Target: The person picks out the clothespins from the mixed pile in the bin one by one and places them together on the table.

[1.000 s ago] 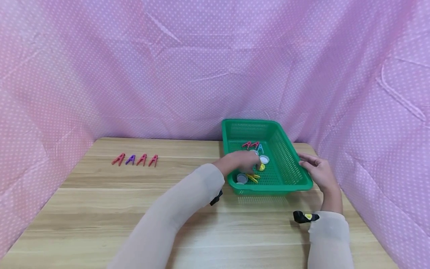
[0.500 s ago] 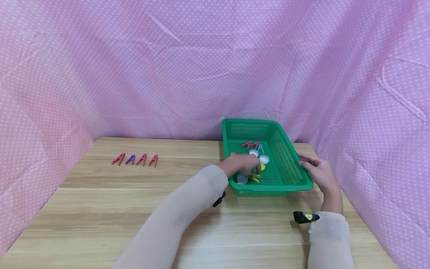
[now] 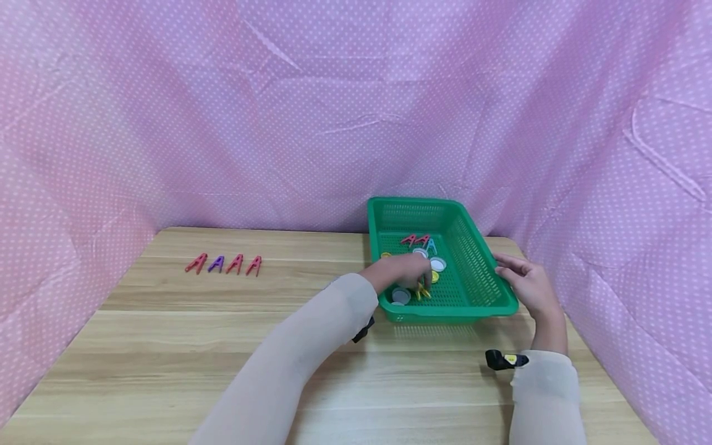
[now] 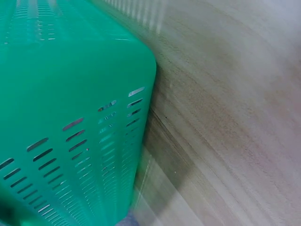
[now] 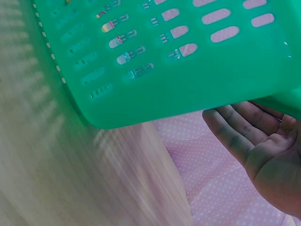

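Observation:
My left hand (image 3: 410, 272) reaches over the near left side of a green plastic basket (image 3: 453, 312). Its fingers point down and pinch a yellow clothespin (image 3: 424, 292), partly covered by the fingertips. A grey round cap (image 3: 401, 295) lies just left of the clothespin. Beyond the fingers are white-lined caps (image 3: 437, 264) and a yellow disc (image 3: 435, 277). My right hand (image 3: 527, 283) holds the basket's right rim, thumb at the rim; in the right wrist view its fingers (image 5: 235, 127) reach under the rim outside the wall. The left wrist view shows the basket's outer wall (image 4: 84, 84), not the hand.
Red clothespins (image 3: 423, 240) and a light blue clothespin (image 3: 431, 246) lie farther back in the basket. On the left of the wooden table (image 3: 139, 346), several red clothespins (image 3: 235, 264) and a purple clothespin (image 3: 216, 264) stand in a row. A pink dotted cloth (image 3: 278, 123) hangs behind.
My left hand has shifted slightly right and toward the near end of the basket, and the yellow clothespin has turned at its fingertips. The right hand and basket stay put.

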